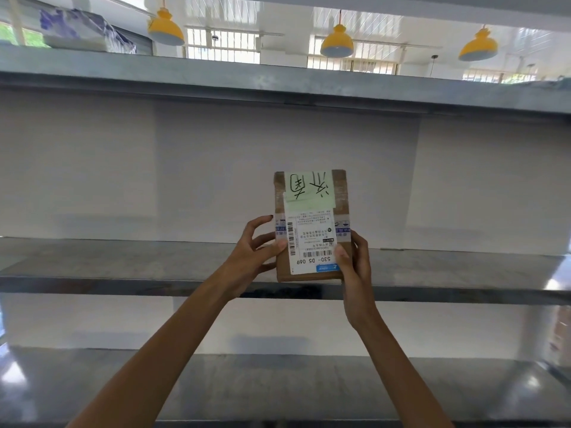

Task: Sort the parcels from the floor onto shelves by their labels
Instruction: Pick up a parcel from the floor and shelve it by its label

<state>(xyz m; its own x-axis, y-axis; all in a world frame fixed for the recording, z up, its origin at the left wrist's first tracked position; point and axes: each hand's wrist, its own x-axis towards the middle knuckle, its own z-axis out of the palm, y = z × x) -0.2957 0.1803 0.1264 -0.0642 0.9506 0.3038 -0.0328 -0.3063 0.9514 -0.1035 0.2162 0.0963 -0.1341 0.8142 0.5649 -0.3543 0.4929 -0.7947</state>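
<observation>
parcel (312,227) held upright at 12 o'clock so its label is read | gripped by left hand (256,251) and right hand (355,261) | shelf (123,267) behind

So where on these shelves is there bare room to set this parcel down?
The middle shelf is bare metal left and right of the parcel, which the left hand and right hand hold at its front edge. The lower shelf shows bare too. The top shelf carries a wrapped bundle at its left end.
</observation>
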